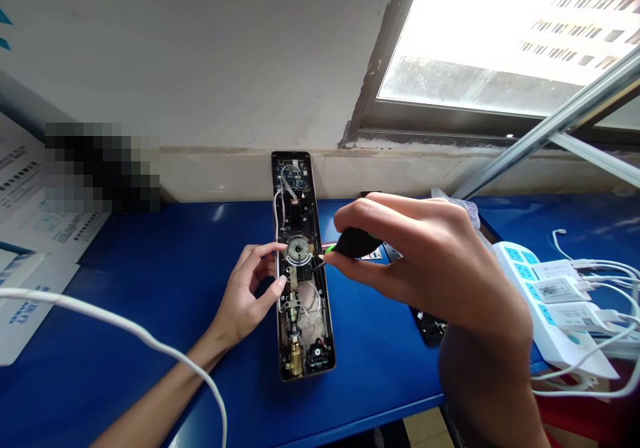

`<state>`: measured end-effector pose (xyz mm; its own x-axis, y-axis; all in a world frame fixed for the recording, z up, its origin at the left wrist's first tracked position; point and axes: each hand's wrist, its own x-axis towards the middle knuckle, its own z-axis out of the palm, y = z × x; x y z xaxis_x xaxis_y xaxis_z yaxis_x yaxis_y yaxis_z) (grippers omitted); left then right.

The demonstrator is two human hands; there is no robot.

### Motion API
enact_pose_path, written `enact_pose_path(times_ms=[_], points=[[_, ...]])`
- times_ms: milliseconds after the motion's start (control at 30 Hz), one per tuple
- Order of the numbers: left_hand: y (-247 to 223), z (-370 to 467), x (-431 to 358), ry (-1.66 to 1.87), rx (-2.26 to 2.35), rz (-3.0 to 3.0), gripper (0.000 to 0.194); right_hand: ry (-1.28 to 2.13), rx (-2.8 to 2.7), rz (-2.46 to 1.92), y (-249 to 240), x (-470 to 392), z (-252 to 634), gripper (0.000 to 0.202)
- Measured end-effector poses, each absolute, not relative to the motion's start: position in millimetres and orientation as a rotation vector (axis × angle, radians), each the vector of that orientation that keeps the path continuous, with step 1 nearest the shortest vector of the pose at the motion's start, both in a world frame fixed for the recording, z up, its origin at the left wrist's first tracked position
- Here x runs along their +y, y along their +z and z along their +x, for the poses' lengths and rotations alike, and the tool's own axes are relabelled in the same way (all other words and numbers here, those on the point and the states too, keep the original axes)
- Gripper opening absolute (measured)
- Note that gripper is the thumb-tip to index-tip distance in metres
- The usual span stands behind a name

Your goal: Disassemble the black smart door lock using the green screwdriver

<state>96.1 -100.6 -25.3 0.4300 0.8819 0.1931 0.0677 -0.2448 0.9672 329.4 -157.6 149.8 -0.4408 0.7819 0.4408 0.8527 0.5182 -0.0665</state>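
An opened electronic door lock (305,328), a long dark housing, stands on the blue table with its upper end by the wall. Inside it show a circuit board, white wires, a round metal disc and a brass cylinder. My left hand (250,288) grips the lock's left side, index finger by the disc and thumb lower down over the parts. In my right hand (425,261) is a screwdriver (357,243) with a black and green handle, fingers closed around it. Its shaft slants down leftward into the housing beside a small black block; the exact tip is hard to make out.
A white power strip (520,281) with several plugged chargers and cables sits at right. Behind my right hand lie another dark part (430,328) and a plastic bag (470,211). White boxes (40,301) stand at left. A white cable (125,325) crosses the near left.
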Motion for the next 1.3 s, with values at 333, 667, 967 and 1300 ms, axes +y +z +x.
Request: enact_pose_path(times_ms=[333,667,967,1300], points=[[-16,96,-100,0.987,0.887,1.729,0.033,-0.191,-2.287,-1.358,144,-159,316,0.034],[-20,96,-102,0.967,0.876,1.66,0.033,0.068,-2.335,-1.239,147,-162,319,0.032],[-20,94,-100,0.935,0.907,1.729,0.034,0.031,-2.35,-1.3,152,-159,326,0.051],[-22,93,-100,0.931,0.895,1.723,0.033,0.041,-2.334,-1.201,147,-154,324,0.043]])
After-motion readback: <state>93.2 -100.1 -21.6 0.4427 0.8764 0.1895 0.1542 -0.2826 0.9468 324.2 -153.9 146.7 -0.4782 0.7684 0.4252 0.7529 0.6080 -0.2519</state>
